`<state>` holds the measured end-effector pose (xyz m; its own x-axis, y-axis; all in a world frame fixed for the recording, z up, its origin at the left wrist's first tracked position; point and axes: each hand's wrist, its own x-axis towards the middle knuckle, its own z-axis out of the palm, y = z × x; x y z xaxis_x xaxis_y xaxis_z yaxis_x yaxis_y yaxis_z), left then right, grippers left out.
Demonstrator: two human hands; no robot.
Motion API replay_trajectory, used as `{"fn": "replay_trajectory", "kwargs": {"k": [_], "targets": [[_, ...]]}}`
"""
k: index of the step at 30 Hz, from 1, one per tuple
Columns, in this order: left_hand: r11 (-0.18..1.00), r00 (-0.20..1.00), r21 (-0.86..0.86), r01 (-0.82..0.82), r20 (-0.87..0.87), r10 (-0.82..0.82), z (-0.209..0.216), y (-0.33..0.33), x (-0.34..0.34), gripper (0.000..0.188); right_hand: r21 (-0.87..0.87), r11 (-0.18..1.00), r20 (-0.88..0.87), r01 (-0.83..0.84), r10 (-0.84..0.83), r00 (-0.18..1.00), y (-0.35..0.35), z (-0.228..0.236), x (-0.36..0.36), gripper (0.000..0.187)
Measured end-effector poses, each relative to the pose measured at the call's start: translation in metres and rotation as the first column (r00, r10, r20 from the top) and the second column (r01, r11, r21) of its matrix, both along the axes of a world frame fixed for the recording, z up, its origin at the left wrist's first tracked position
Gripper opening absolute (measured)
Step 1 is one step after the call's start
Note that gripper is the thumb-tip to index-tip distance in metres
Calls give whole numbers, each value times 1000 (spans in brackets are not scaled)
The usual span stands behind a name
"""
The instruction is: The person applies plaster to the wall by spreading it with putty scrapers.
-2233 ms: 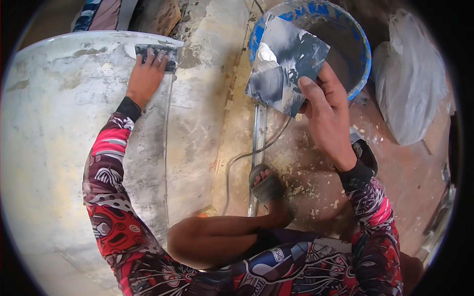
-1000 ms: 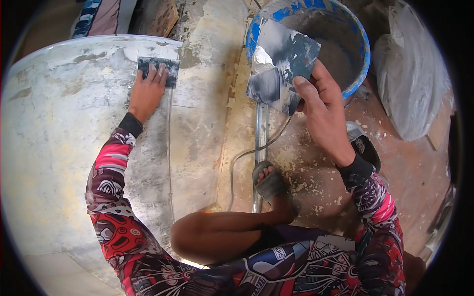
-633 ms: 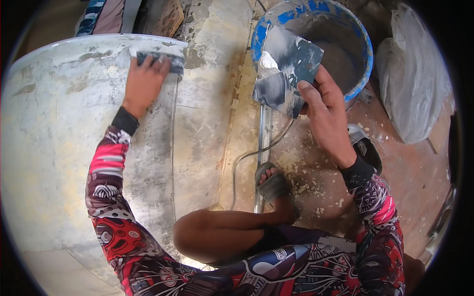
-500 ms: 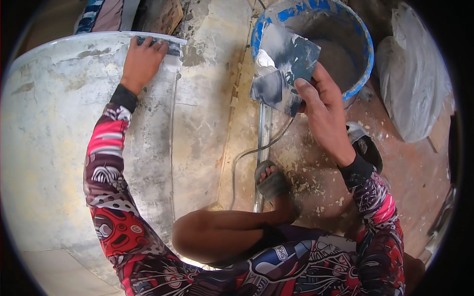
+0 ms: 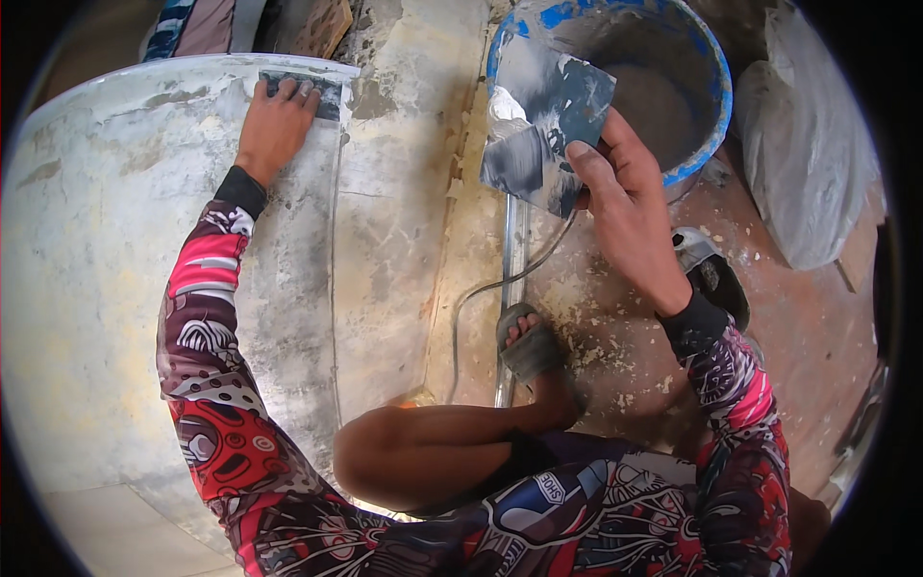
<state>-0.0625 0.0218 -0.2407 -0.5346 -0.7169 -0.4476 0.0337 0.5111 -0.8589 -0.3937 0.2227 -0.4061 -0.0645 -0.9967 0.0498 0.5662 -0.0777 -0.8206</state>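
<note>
Clearly, the left hand [image 5: 274,125] lay flat on a small dark rectangular scraper blade [image 5: 325,94] and pressed it with spread fingers against the upper part of a large pale grey plastered surface [image 5: 87,288] — the blade sat right at the top edge of that surface, partly hidden under the fingers. The hand was not clenched; it held the blade down by the palm and fingertips.

The right hand [image 5: 625,207] grasped a flat, thin, dark metal plate smeared with light grey putty [image 5: 543,130]. The thumb lay on the upper face of the plate near its lower right corner, and the other fingers were under it, so the grip was closed on the plate. The plate was tilted and hung over the near rim of a round blue plastic bucket [image 5: 707,115], which stood on the dusty reddish floor [image 5: 625,356] and had grey material inside.

Below the plate a thin metal tube [image 5: 512,279] lay on the floor, and a grey cable [image 5: 481,298] curved beside it. The person's foot in a grey sandal [image 5: 527,348] rested just at the tube. At the right — near the bucket — lay a crumpled translucent plastic bag [image 5: 808,163].
</note>
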Motion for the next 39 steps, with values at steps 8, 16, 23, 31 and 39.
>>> {"fn": "replay_trajectory", "kwargs": {"k": [8,16,23,31,39], "targets": [[1000,1000,-18,16,22,-16,2,42,25,46,-8,1000,-11,-8,7,1000,-1,-4,1,31],[999,1000,23,-24,20,24,0,75,37,49,9,1000,13,22,-23,1000,-3,-1,3,28],[994,982,32,102,-163,-95,18,38,-15,42,7,1000,-9,8,-8,1000,-1,-5,2,29],[998,995,13,67,-80,-66,5,-17,-26,30,-23,1000,-58,22,-23,998,-1,-5,2,28],[999,997,31,22,-73,-20,1,-15,-10,31,-17,1000,-75,25,-26,997,-1,-4,7,22]]}}
